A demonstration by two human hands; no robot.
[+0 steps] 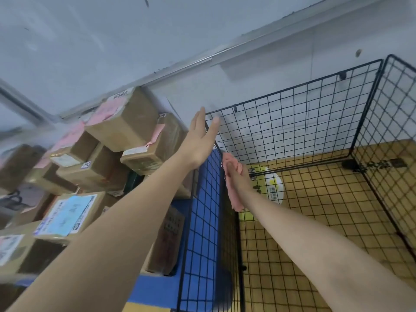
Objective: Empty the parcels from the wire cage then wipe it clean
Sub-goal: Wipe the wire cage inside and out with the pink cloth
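L hand point(198, 140) released, fingers straight, up at the top edge of the wire cage point(315, 122) where the left panel point(202, 210) meets the back panel. R hand point(235, 174) is inside the cage, grasping the pink cloth point(235, 202) against that panel's inner face. Parcels point(126, 122) are stacked outside, just left of the panel, on a blue surface point(153, 287). Open tile floor inside, right of the R arm; round white/yellow disc point(273, 185) near the cloth.

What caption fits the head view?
Left hand at the wire cage rim; right hand holds a pink cloth against its mesh.
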